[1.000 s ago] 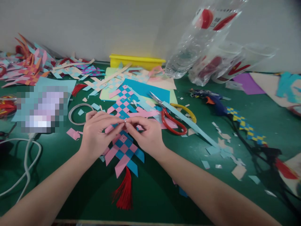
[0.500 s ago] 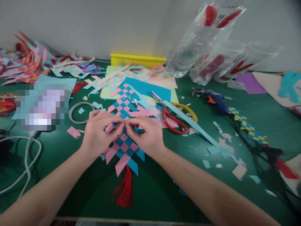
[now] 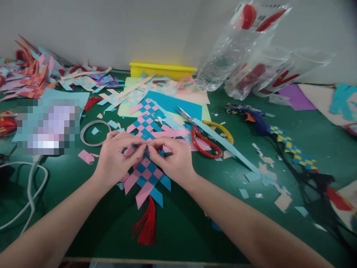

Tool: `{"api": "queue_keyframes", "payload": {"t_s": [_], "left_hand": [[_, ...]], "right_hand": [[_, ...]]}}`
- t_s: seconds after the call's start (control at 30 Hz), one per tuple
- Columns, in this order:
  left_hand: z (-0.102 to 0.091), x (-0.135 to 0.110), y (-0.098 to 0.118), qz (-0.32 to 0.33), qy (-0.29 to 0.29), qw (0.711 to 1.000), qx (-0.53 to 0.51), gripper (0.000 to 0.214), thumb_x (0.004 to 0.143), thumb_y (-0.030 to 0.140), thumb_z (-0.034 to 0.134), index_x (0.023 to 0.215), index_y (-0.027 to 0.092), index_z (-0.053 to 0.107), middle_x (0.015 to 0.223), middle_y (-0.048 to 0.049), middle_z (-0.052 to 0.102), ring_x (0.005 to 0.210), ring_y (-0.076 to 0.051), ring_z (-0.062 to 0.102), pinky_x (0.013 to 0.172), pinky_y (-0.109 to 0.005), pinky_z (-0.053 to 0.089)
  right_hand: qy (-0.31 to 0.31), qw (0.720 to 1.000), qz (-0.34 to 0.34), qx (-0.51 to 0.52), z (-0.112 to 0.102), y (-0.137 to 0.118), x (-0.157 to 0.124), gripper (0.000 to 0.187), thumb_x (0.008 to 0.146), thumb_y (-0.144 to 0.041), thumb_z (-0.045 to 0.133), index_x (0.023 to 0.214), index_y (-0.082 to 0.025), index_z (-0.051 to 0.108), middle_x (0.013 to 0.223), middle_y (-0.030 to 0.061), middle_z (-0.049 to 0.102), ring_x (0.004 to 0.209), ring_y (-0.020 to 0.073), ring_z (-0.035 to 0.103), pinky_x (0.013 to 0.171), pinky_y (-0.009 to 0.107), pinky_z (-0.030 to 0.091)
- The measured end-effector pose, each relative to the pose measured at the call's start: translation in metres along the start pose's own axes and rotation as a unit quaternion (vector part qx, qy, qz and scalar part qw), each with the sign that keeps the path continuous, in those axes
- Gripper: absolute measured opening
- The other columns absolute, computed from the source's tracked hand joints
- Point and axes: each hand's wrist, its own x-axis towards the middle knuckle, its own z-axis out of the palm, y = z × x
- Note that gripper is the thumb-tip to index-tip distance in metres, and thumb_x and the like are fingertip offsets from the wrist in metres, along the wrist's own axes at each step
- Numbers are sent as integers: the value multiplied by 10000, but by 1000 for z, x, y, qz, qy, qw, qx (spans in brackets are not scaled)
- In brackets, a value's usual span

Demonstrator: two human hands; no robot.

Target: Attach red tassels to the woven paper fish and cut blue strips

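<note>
A woven paper strip in pink and blue checks [image 3: 147, 174] lies on the green table, with slanted paper ends along both sides. From its near end hangs a red tassel [image 3: 146, 225]. Over the middle of the weave, my left hand [image 3: 118, 152] pinches with thumb and forefinger. Opposite it, my right hand [image 3: 173, 156] pinches too, its fingertips almost meeting the left ones. Something tiny sits at the fingertips, too small to name. Small dark dots show on several of the pink squares. Part of the weave is hidden under both hands.
Red-and-yellow-handled scissors [image 3: 206, 143] lie right of the weave, a roll of tape [image 3: 95, 144] to the left. A phone [image 3: 52, 128] with a white cable is farther left. Behind stand a yellow tray [image 3: 163, 70] and a plastic bottle [image 3: 220, 63]. Paper scraps [image 3: 283, 201] are scattered about.
My fingertips have come slightly apart, the left ones shifting a little left. Both hands stay over the same part of the weave. The whole view has shifted very slightly.
</note>
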Motion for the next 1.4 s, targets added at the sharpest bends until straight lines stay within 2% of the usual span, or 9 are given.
{"api": "queue_keyframes", "payload": {"t_s": [0.3, 0.57, 0.93, 1.2, 1.4], "left_hand": [[-2, 2, 0, -11, -1, 1000, -16, 81, 836, 262, 610, 792, 253, 677, 775, 36, 730, 716, -162, 653, 866, -410, 444], [-2, 1, -2, 9, 0, 1000, -7, 65, 852, 276, 632, 849, 277, 697, 802, 36, 735, 740, -170, 661, 850, -407, 434], [0, 0, 0, 1, 1, 1000, -3, 70, 837, 254, 610, 826, 259, 679, 797, 39, 731, 727, -157, 650, 855, -386, 425], [-1, 0, -1, 36, 10, 999, 11, 62, 840, 229, 625, 844, 264, 675, 804, 37, 730, 728, -155, 646, 850, -396, 413], [-2, 0, 1, 69, 57, 996, 28, 43, 837, 230, 653, 818, 258, 679, 783, 35, 730, 721, -163, 658, 864, -410, 413]], "right_hand": [[-5, 999, 28, 29, 0, 0, 1, 94, 784, -190, 585, 705, -210, 632, 629, -30, 657, 582, 110, 591, 576, 246, 500], [3, 999, 27, 30, 0, 2, 1, 95, 791, -191, 588, 718, -214, 645, 636, -29, 668, 599, 116, 611, 588, 252, 512], [9, 1000, 5, 10, 0, 1, 0, 92, 779, -177, 611, 704, -215, 646, 634, -31, 677, 579, 111, 604, 573, 247, 506], [-2, 999, 29, 43, -1, 0, 1, 89, 785, -165, 607, 719, -210, 646, 631, -34, 670, 598, 113, 609, 595, 254, 508], [6, 999, 11, 42, -1, 0, 1, 85, 803, -146, 601, 752, -203, 640, 627, -41, 652, 593, 98, 596, 589, 234, 501]]}}
